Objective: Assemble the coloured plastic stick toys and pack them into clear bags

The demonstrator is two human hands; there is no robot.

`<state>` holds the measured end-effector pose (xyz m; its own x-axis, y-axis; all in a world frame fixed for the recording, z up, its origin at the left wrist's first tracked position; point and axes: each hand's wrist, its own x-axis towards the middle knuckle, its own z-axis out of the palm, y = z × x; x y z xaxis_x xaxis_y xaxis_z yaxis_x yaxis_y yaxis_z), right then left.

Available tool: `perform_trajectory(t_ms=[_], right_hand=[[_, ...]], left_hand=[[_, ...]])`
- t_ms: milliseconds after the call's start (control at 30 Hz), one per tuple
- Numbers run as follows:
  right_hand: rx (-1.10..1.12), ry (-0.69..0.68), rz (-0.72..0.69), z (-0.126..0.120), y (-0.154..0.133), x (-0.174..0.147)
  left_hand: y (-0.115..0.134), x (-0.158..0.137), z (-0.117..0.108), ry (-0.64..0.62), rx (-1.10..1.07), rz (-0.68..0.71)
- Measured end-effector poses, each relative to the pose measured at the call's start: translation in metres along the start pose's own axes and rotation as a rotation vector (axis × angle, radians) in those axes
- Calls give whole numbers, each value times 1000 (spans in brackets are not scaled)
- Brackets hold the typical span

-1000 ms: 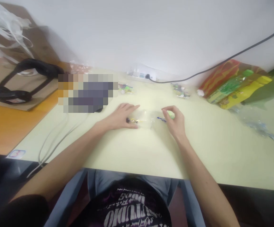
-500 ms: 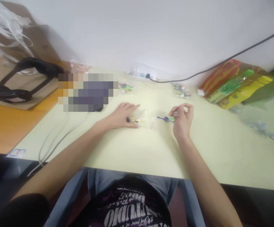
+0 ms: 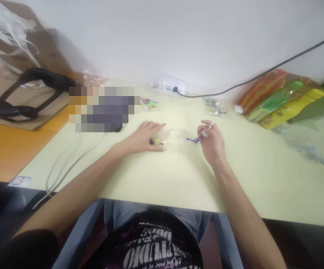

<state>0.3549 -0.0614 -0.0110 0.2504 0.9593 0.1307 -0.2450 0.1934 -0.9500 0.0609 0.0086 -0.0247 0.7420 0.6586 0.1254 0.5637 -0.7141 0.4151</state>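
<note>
My left hand rests on the table with its fingers apart. Between its thumb and forefinger lies a small black and yellow plastic piece, beside a clear plastic bag. To the right, my right hand is raised slightly with bent fingers closed on a small white plastic piece. A second pale, translucent piece shows at its fingertips, blurred. Just left of that hand is a thin blue pointed piece, partly hidden by the fingers.
Small coloured parts and another cluster of parts lie near the wall. At right are a green-capped bottle, a yellow bottle and clear bags. A power strip with a black cable sits behind; a black-padded frame stands left.
My right hand has turned and shifted slightly left, and a white piece now shows on its upper side. The green part by its fingers is no longer visible. My left hand stays put.
</note>
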Motion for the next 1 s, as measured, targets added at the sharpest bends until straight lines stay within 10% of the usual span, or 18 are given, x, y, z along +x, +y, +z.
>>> perform_trajectory(t_ms=[1000], right_hand=[[-233,-346,281,11,-16,-21]], left_hand=[[-2,0,-2,7,35,-10]])
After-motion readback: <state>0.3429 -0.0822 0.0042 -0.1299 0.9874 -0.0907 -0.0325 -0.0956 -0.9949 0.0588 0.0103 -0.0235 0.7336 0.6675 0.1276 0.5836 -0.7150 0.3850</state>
